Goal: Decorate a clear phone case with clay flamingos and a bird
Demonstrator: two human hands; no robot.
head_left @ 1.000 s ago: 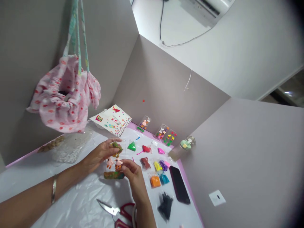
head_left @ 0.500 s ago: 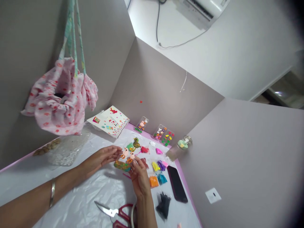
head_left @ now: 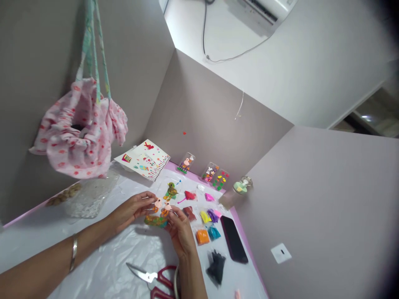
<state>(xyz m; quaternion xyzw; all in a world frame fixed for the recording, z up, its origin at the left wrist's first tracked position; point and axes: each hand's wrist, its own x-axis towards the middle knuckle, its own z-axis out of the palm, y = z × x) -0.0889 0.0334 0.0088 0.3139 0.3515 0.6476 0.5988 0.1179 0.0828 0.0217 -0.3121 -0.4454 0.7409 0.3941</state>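
Both hands hold a clear phone case (head_left: 156, 221) up over the table, tilted. On it sit two pale pink clay chicks (head_left: 158, 203) with orange feet, above a green-brown strip. My left hand (head_left: 140, 207) pinches the case's left edge, fingers stretched along it. At the right lower edge, my right hand (head_left: 180, 227) is closed on it with thumb and fingers. Just beyond the case shows a green-brown clay bird (head_left: 171, 190); whether it lies on the table or on the case I cannot tell.
Red-handled scissors (head_left: 151, 277) lie in front. To the right are several clay packets, including orange (head_left: 202, 236) and black (head_left: 216, 267), and a dark phone (head_left: 233, 240). Decorated clear cases (head_left: 209, 171) lean on the wall near a jar (head_left: 233, 195). A pink cloth bag (head_left: 81, 153) hangs left.
The case has moved slightly left and down with both hands, and its tilt has changed. The green-brown bird now appears farther left and lower. The view has shifted a little.
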